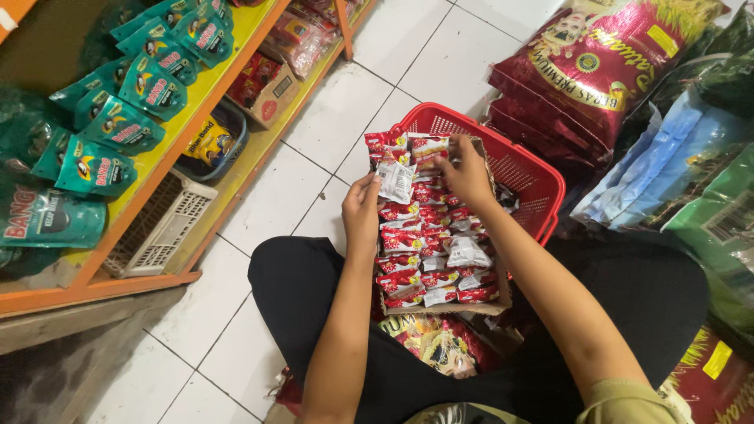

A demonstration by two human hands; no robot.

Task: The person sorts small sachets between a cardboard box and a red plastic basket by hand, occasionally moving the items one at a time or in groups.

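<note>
A strip of small red and white sachets [424, 235] lies over a cardboard box [471, 308] on my lap. My left hand [360, 209] pinches a white sachet [395, 180] near the strip's top left. My right hand [466, 174] grips the upper right part of the strip, next to the top sachets [408, 147]. Behind both hands stands a red plastic basket [522, 166] on the white tiled floor. Several more red packets [440, 345] lie under the box between my knees.
Orange and yellow shelves [177, 149] on the left hold teal pouches [118, 118], a white crate [161, 228] and a small carton [263, 90]. Large red sacks [605, 71] and blue and green sacks [691, 180] are stacked on the right.
</note>
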